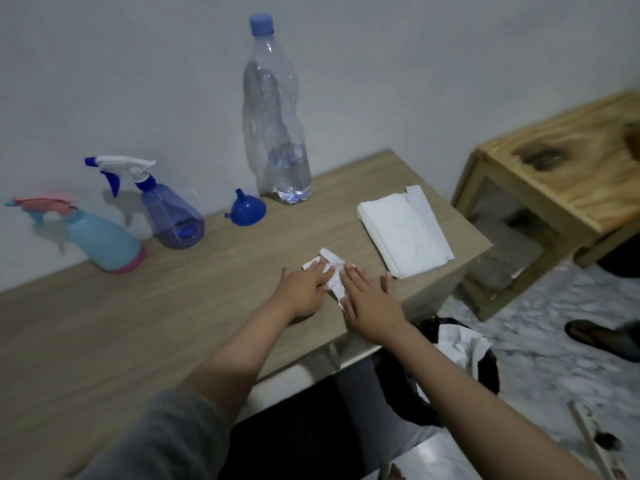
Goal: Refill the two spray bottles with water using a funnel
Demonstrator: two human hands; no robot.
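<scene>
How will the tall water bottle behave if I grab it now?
The water bottle looks mostly empty, so probably light. Its thin, creased walls would likely buckle under a firm squeeze. Tall and narrow, it may tip if nudged high, though the water sits low.

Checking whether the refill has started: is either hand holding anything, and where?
Nothing is gripped. Left hand and right hand lie flat, fingers pressing a small tissue on the table.

Plain pale grey wall (381, 64) fills upper frame. Light wood-grain bench (104, 341) against wall, left and centre. Raw pine side table (561, 161), dark stain on top, at right. Marbled white floor (540, 358) lower right. Lighting dim.
</scene>
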